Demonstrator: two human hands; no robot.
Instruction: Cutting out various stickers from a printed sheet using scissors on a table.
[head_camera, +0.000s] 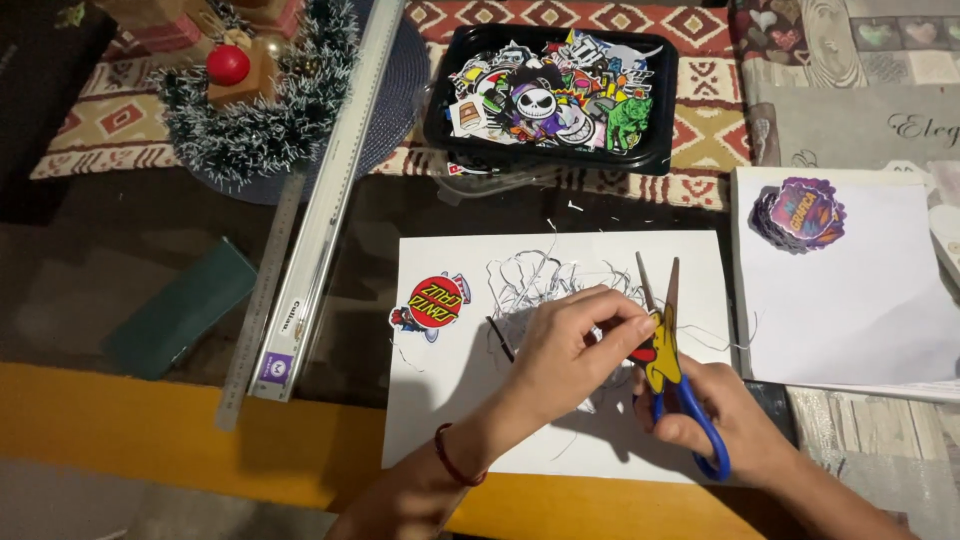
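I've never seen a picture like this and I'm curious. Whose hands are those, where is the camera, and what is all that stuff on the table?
The camera sits on a person's head and looks down, so you see that person's own two hands. The right hand holds blue-handled scissors with the blades open. The left hand pinches a small yellow sticker at the blades. Under them lies a white sheet of paper with thin paper trimmings and a round red sticker on it. Further back is a black tray full of colourful stickers. To the right, a stack of purple stickers rests on another white sheet. On the left are a metal ruler, a long white box and a frosty green wreath.
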